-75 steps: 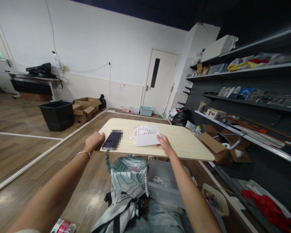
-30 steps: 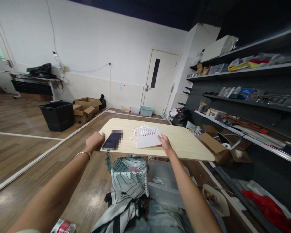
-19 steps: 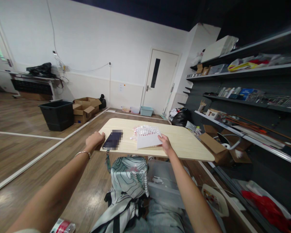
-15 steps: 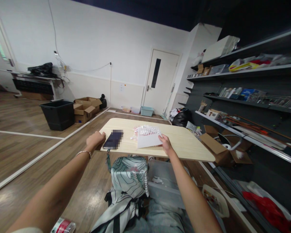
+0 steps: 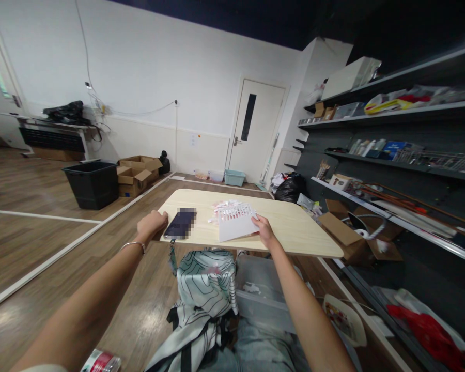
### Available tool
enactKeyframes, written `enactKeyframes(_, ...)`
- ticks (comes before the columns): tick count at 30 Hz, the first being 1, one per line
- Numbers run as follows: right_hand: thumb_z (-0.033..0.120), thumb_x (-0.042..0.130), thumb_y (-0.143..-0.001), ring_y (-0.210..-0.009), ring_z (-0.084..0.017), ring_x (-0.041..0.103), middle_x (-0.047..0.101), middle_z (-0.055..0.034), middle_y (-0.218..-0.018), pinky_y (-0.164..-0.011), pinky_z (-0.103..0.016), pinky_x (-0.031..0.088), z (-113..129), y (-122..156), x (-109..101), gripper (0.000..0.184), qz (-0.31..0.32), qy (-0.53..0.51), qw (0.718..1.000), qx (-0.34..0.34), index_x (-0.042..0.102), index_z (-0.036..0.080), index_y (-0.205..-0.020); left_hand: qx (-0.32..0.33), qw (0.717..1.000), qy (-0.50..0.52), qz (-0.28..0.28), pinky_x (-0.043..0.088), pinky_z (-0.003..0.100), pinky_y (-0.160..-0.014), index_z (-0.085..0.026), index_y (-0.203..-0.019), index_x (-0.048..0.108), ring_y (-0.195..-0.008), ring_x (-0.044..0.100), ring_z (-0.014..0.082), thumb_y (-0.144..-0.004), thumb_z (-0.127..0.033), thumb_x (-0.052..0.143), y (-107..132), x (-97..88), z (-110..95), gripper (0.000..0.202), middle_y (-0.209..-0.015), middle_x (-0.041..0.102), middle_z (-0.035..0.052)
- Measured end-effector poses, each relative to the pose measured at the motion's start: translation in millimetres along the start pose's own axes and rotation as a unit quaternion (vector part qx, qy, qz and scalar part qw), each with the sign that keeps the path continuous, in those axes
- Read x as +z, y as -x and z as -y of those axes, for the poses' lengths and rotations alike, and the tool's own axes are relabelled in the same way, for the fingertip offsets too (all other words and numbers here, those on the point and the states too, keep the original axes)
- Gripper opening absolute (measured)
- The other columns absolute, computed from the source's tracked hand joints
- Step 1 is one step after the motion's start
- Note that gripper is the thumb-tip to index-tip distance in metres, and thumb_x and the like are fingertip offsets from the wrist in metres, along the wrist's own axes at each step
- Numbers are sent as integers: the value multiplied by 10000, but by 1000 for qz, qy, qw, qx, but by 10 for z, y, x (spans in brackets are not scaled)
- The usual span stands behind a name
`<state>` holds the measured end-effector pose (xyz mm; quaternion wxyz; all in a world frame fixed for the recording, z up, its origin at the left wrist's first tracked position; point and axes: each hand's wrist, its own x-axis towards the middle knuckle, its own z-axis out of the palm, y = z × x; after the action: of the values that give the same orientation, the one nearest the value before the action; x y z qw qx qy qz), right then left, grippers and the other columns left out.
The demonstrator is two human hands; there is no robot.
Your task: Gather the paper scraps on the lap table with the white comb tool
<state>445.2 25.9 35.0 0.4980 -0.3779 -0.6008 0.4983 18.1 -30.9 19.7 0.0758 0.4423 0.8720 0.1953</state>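
A light wooden table (image 5: 294, 227) stands in front of me. My right hand (image 5: 264, 231) pinches the near right corner of a white sheet (image 5: 235, 225) whose far edge is cut into a row of strips, lifting that side a little off the tabletop. Small pink and white scraps (image 5: 220, 205) lie just behind the sheet. My left hand (image 5: 151, 225), with a thin bracelet on the wrist, is curled into a loose fist on the table's near left edge, next to a dark phone (image 5: 180, 223).
A patterned green-and-white bag (image 5: 203, 289) sits by my knees under the table. Cardboard boxes (image 5: 137, 173) and a black bin (image 5: 91, 183) stand on the floor at left. Dark shelves (image 5: 391, 155) of goods line the right wall, with an open box (image 5: 349, 232) below.
My right hand has tilted the white sheet up slightly and turned it a little. My left hand and the phone have stayed put.
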Motion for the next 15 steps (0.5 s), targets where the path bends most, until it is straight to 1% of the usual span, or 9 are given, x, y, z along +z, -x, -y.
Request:
enactKeyframes(3, 520, 759, -700, -901, -287, 701, 762, -60, -853, -711, -349, 570, 3, -2, -2, 392, 1, 0, 1000, -5, 698, 199, -916, 0, 1000, -2, 3, 529, 488, -867, -13, -1251, 687, -1104, 704, 432, -924, -522, 327, 6, -8, -3, 704, -1197, 715, 321)
enactKeyframes(8, 513, 755, -731, -829, -256, 699, 770, -49, -873, -675, -334, 570, 25, 14, -9, 423, 6, -9, 1000, 8, 718, 197, -1010, -1, 1000, -1, 2, 523, 485, -882, -9, -1273, 676, -1114, 701, 432, -935, -529, 323, 14, -5, -2, 714, -1213, 711, 320)
enactKeyframes(15, 503, 798, -708, -901, -266, 703, 778, -59, -932, -732, -338, 577, -13, 7, -14, 479, 0, -7, 1000, 5, 731, 184, -1060, 0, 1000, -3, 6, 516, 484, -889, -6, -1278, 672, -1130, 693, 436, -948, -519, 300, 25, -19, -5, 714, -1240, 703, 317)
